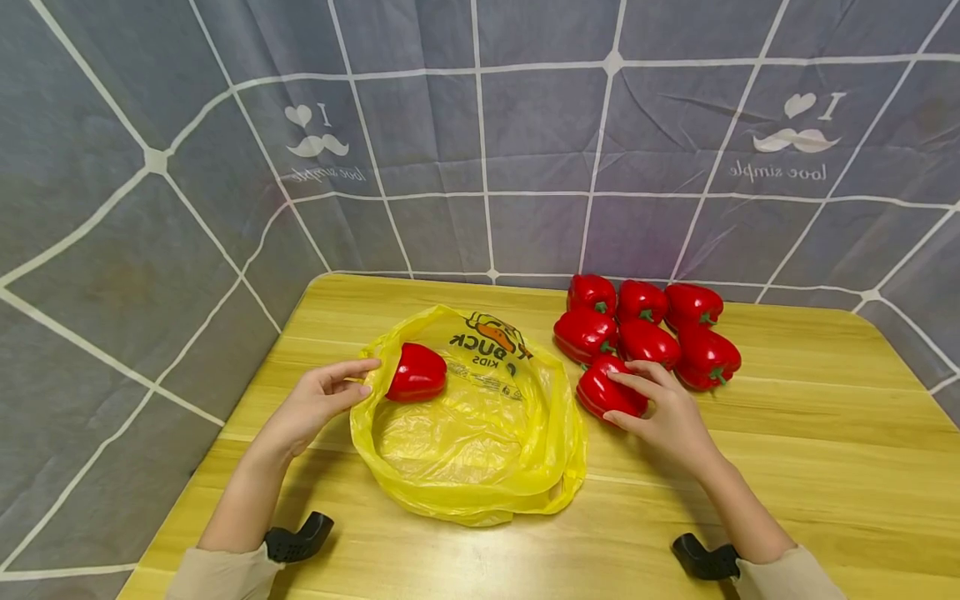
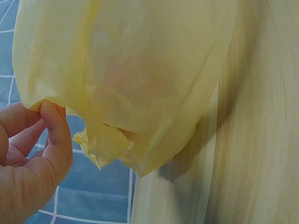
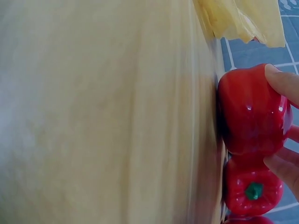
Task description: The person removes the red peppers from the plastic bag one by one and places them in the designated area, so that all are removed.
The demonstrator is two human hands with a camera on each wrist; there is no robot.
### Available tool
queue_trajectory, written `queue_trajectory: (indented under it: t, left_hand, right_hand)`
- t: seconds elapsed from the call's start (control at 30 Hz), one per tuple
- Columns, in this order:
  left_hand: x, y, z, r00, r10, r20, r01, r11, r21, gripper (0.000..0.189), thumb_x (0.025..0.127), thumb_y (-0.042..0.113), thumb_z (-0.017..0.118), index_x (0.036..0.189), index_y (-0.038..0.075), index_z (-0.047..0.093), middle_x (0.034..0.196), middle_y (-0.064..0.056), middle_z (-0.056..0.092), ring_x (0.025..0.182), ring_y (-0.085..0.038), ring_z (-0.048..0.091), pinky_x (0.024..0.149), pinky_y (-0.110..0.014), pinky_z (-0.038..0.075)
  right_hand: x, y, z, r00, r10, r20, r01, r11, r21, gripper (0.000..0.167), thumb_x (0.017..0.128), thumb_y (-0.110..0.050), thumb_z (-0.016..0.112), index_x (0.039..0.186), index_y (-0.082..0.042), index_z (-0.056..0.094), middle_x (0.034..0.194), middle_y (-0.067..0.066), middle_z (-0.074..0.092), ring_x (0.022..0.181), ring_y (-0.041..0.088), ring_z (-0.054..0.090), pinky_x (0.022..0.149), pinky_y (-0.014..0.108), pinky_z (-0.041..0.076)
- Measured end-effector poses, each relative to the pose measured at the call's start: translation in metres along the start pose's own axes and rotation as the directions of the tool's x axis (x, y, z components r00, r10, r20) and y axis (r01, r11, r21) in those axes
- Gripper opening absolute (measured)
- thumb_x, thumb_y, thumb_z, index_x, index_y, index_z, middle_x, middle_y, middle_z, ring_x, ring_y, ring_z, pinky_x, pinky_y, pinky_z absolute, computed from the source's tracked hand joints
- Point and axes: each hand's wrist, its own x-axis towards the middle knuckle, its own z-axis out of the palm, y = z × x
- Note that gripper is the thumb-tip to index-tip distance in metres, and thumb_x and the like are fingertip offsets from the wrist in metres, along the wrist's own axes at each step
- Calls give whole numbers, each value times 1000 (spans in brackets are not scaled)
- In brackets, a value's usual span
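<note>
A yellow plastic bag [image 1: 465, 492] with a printed duck lies with its mouth spread wide. One red bell pepper [image 1: 417, 373] rests inside it, near the left side. My left hand [image 1: 311, 408] pinches the bag's left rim between thumb and fingers; the left wrist view shows the thin film [image 2: 140, 60] hanging from that pinch. To the right of the bag, my right hand [image 1: 671, 421] grips another red bell pepper [image 1: 606, 390], thumb on one side and fingers on the other. In the right wrist view this glossy pepper [image 3: 250, 109] sits between the thumb and fingers.
Several more red bell peppers with green stems, among them one at the right [image 1: 707, 358], stand grouped behind the right hand. A wooden table [image 1: 817, 467] carries everything. Grey cloth with white lines [image 1: 540, 150] hangs along the back and sides.
</note>
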Motion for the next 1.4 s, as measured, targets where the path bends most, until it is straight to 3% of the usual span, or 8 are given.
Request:
queue_trajectory:
  t: [0.13,0.3,0.77,0.97,1.1,1.27,1.4]
  left_hand:
    - [2,1,0,1000,1,-4,-1,1000,19,44,91,7,58,131,-10,46,112,-11,57,81,-9,52,74,-20,47]
    - [2,2,0,1000,-4,-10,4,1000,24,44,91,7,59,130,-10,47,112,-11,57,81,-9,52,75,-20,47]
    - [3,0,0,1000,-2,-2,2,1000,18,44,92,7,57,131,-9,46,117,-17,55,81,-9,52,74,-20,47]
    - [2,0,-1,1000,-2,1,2,1000,13,45,92,7,57,131,-10,45,115,-16,55,82,-9,52,75,-20,47]
    - [2,0,-1,1000,-2,0,2,1000,12,45,92,7,58,130,-11,46,111,-10,57,82,-9,52,74,-20,47]
    - [3,-2,-1,1000,-6,-6,6,1000,13,44,91,8,59,130,-11,47,106,0,58,81,-9,52,74,-20,47]
    - [3,-3,-3,1000,-1,-2,1,1000,20,45,91,9,59,130,-11,46,109,-1,57,83,-10,53,75,-20,48]
  right_hand:
    - [1,0,0,1000,-4,-7,4,1000,-1,53,59,-10,88,109,-7,70,112,14,58,103,28,53,82,0,30]
    - [3,0,0,1000,-1,-4,0,1000,-12,53,59,-11,88,109,-7,70,113,14,57,104,28,52,86,3,30]
    - [1,1,-3,1000,-4,-2,3,1000,-10,52,58,-11,88,106,-7,70,111,13,58,102,27,53,80,0,31]
    - [0,1,-5,1000,0,6,0,1000,-6,49,59,-11,88,105,-6,71,109,12,58,100,26,54,77,7,42]
    - [-1,2,-6,1000,16,17,-16,1000,-2,49,59,-13,88,105,-7,71,110,10,58,101,24,54,82,4,36]
    - [-1,2,-8,999,20,25,-20,1000,10,47,59,-12,88,104,-7,71,109,9,59,100,22,55,82,6,37]
    - [0,1,-10,1000,11,19,-11,999,31,45,59,-7,87,102,-7,71,107,9,60,98,23,56,79,7,40]
